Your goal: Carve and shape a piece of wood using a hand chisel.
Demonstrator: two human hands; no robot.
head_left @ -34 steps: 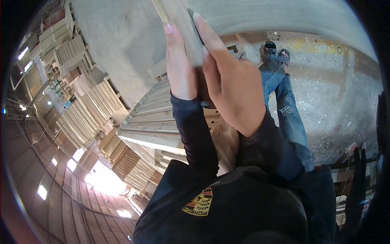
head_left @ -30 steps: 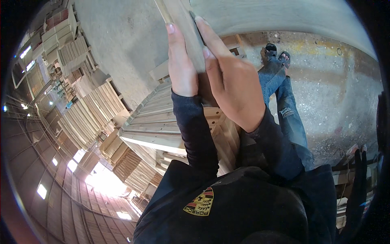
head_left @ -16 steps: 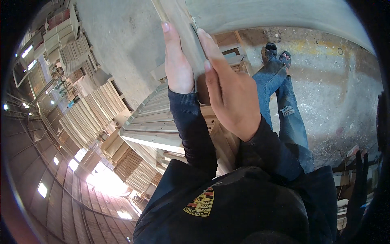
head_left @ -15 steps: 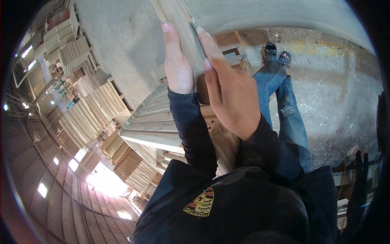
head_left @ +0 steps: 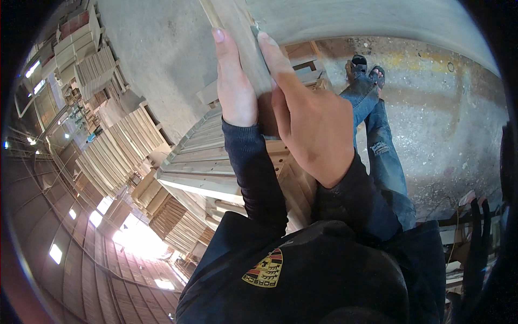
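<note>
Pale, smooth-faced wood forms the long wooden board [head_left: 247,46] at the far middle of the head view, a lighter lip running along its left side. The left hand [head_left: 236,92] grips that side, thumb laid straight along it, the other fingers out of sight. Opposite, the right hand [head_left: 318,127] clasps the right edge, index finger stretched toward the far end and thumb pressed in behind it. At that fingertip shows a thin dark strip [head_left: 254,31]; I cannot tell whether it is held.

Below the hands, flat wooden slats [head_left: 202,148] lie side by side, nail-like dots on some. Left of these stand timber stacks [head_left: 121,146] of squared, straight lengths. On the right, faded blue jeans [head_left: 386,159] with a frayed rip end at dark sandals [head_left: 358,62], over a grey concrete floor [head_left: 431,124] flecked white and stained yellow farther off. Nearest, a black sweatshirt [head_left: 334,264] bears 1 shield-shaped emblem [head_left: 263,268] in yellow, red and black, with lettering on it.
</note>
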